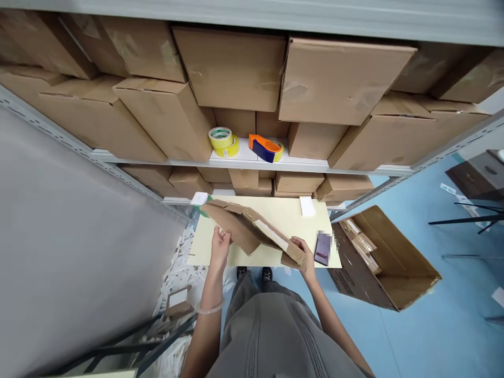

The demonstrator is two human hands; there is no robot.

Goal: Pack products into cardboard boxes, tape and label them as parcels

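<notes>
A brown cardboard box (240, 231), partly folded with a flap hanging open, is held tilted above the pale yellow tabletop (293, 212). My left hand (221, 242) pinches its left flap near the lower edge. At the box's right end, my right hand (307, 254) grips the corner, thumb and fingers around the cardboard. A long white label (271, 234) runs along the narrow side that faces up. Just right of my right hand, a phone (323, 248) lies on the tabletop.
Cardboard boxes (236, 68) fill the shelves ahead. Yellow tape rolls (223, 140) and an orange-and-blue tape dispenser (265, 147) sit on the middle shelf. A large open carton (394, 262) with packages stands on the floor at right. Paper scraps (179, 268) cover the floor at left.
</notes>
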